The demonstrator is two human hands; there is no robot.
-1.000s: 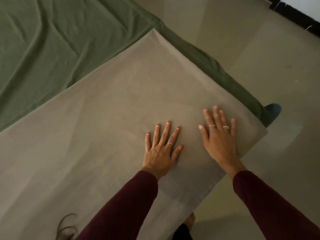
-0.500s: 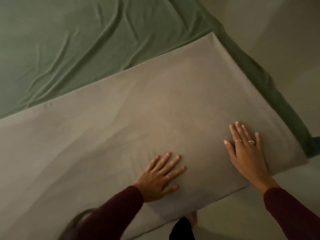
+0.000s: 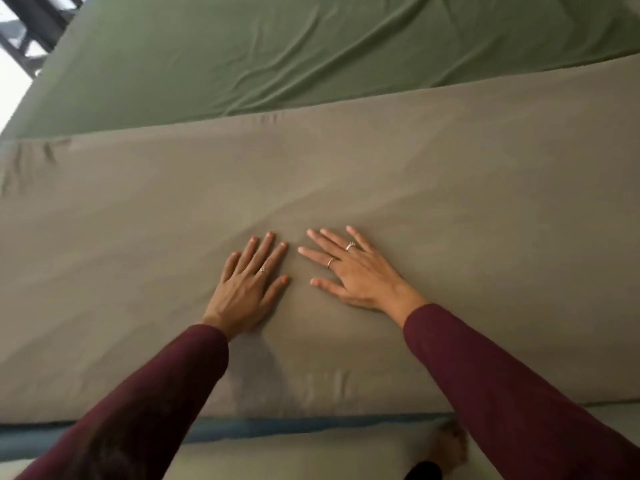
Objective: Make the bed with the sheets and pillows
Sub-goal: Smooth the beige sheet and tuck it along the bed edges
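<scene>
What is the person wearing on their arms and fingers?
Both arms are in long dark maroon sleeves that end at the wrists. The left hand has one thin silver ring and orange-pink painted nails. The right hand has two silver rings, one with a small stone on top.

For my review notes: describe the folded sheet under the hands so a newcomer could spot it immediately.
Start from the bed covered by the green fitted sheet. Across its near half lies the taupe folded sheet, a wide smooth band, with the left hand and right hand pressed flat on it. Its grey-brown colour and straight far edge set it apart from the wrinkled green fabric beyond.
</scene>
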